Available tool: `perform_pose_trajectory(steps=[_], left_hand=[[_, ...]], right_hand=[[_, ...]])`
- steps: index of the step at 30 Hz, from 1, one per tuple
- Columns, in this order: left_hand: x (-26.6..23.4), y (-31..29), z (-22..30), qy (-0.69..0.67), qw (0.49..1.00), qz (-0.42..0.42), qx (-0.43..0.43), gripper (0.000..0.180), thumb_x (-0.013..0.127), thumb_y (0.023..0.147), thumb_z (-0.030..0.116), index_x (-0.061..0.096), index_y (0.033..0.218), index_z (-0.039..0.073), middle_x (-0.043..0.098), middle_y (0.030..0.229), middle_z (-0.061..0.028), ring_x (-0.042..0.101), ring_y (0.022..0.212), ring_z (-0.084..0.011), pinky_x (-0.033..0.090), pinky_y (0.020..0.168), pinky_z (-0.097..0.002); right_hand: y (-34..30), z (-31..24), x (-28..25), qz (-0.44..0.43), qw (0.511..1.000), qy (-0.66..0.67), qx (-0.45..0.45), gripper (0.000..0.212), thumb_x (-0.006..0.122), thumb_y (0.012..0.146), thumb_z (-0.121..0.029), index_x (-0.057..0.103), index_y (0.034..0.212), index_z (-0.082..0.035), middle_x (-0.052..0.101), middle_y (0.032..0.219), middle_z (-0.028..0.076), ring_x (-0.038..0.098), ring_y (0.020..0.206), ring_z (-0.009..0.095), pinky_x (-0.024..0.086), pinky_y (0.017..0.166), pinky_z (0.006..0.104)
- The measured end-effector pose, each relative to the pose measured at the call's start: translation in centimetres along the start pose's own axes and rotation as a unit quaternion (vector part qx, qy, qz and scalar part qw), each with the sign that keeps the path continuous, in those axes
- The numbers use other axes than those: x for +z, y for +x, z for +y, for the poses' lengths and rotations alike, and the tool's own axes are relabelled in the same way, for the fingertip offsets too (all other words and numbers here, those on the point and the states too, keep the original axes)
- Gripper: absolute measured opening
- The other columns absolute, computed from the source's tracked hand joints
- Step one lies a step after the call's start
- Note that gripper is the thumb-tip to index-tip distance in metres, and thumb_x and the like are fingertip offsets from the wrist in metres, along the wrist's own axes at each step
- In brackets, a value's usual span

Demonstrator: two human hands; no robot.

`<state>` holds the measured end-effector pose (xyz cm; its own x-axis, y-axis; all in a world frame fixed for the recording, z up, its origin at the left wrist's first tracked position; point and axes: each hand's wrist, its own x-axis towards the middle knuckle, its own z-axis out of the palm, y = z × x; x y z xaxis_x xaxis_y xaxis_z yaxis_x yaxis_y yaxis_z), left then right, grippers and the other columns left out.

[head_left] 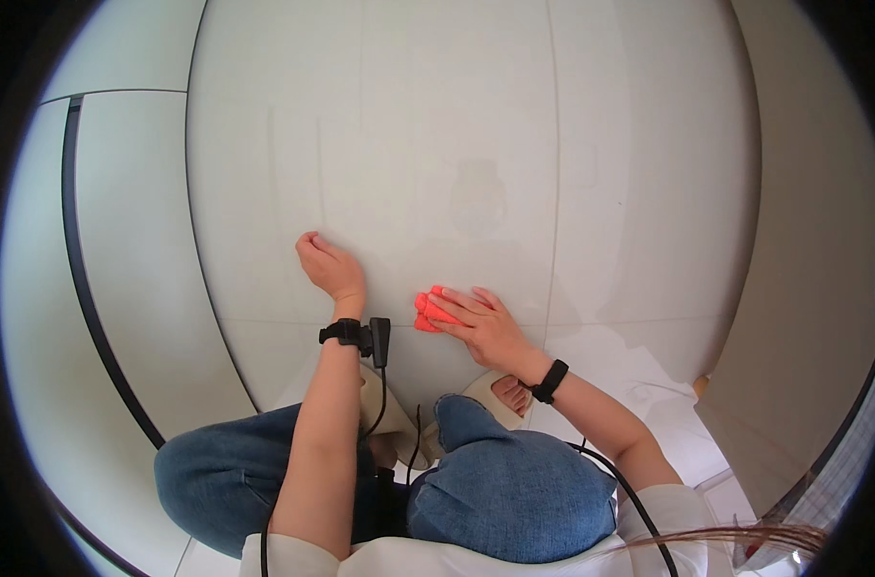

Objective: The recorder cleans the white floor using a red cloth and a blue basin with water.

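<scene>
White glossy panels (476, 144) fill most of the view, split by thin vertical seams, with a dark curved strip (81, 269) running down the far left side.

Right hand (483, 327): fingers flat and spread, pressed palm-down over an orange-red cloth (426, 313), pinning it against the white surface. Only the left end of the cloth shows beyond the fingertips; the rest is under the hand. Its long axis looks to run roughly left to right, visible end pointing toward the left hand, though the covered part makes this uncertain.

Left hand (329, 267): curled into a loose fist, holding nothing, knuckles resting against the same surface, near the cloth but apart from it.

2 black wrist bands: one on the left wrist (346, 333) with a small black box hanging beside it, one on the right wrist (551, 381). Black cables (639, 505) trail back along both forearms.

Below the hands: bent knees in blue jeans (514, 490), 1 foot in a beige sandal (509, 392) just under the right wrist. White sleeves at the bottom edge. Pale floor tiles (668, 404) to the right.
</scene>
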<state>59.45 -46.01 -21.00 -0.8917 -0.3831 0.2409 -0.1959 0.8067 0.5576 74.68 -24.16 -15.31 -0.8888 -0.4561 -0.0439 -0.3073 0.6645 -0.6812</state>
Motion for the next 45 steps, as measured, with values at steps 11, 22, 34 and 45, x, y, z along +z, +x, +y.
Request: perform_pose_trajectory(steps=[11, 22, 34, 45], left_hand=[[-0.1, 0.3, 0.3, 0.009, 1.000, 0.007, 0.003, 0.018, 0.039, 0.097, 0.014, 0.049, 0.104, 0.000, 0.057, 0.097, -0.0163, 0.055, 0.089, -0.0328, 0.044, 0.080, -0.0399], [-0.6, 0.9, -0.8, 0.018, 1.000, 0.002, 0.005, 0.019, 0.039, 0.097, 0.014, 0.049, 0.104, 0.000, 0.056, 0.099, -0.0164, 0.055, 0.090, -0.0324, 0.044, 0.080, -0.0405], [0.1, 0.6, 0.6, -0.016, 1.000, -0.022, -0.009, 0.021, 0.038, 0.098, 0.015, 0.048, 0.104, -0.002, 0.056, 0.099, -0.0157, 0.054, 0.090, -0.0312, 0.044, 0.080, -0.0402], [-0.5, 1.4, 1.0, -0.102, 0.994, -0.025, -0.021, 0.020, 0.036, 0.099, 0.015, 0.046, 0.107, 0.000, 0.057, 0.090, -0.0134, 0.055, 0.080, -0.0274, 0.045, 0.073, -0.0378]], right_hand=[[-8.7, 17.7, -14.6, 0.422, 0.848, 0.011, 0.321, 0.056, 0.043, 0.079, 0.005, 0.061, 0.128, -0.016, 0.060, 0.111, 0.007, 0.038, 0.104, 0.021, 0.031, 0.100, 0.0307], [-2.4, 6.6, -4.4, 0.157, 0.983, 0.050, 0.075, 0.061, 0.054, 0.073, 0.008, 0.056, 0.130, -0.015, 0.040, 0.147, 0.012, 0.048, 0.112, 0.027, 0.033, 0.098, 0.0383], [-1.7, -0.2, -1.2, -0.003, 0.989, 0.124, 0.079, 0.075, 0.072, 0.068, 0.001, 0.048, 0.137, -0.015, 0.038, 0.146, 0.013, 0.050, 0.103, 0.030, 0.048, 0.090, 0.0360], [3.6, -1.1, 1.5, 0.080, 0.988, 0.132, 0.014, 0.059, 0.070, 0.070, -0.001, 0.055, 0.126, -0.007, 0.040, 0.145, 0.010, 0.053, 0.105, 0.030, 0.048, 0.093, 0.0375]])
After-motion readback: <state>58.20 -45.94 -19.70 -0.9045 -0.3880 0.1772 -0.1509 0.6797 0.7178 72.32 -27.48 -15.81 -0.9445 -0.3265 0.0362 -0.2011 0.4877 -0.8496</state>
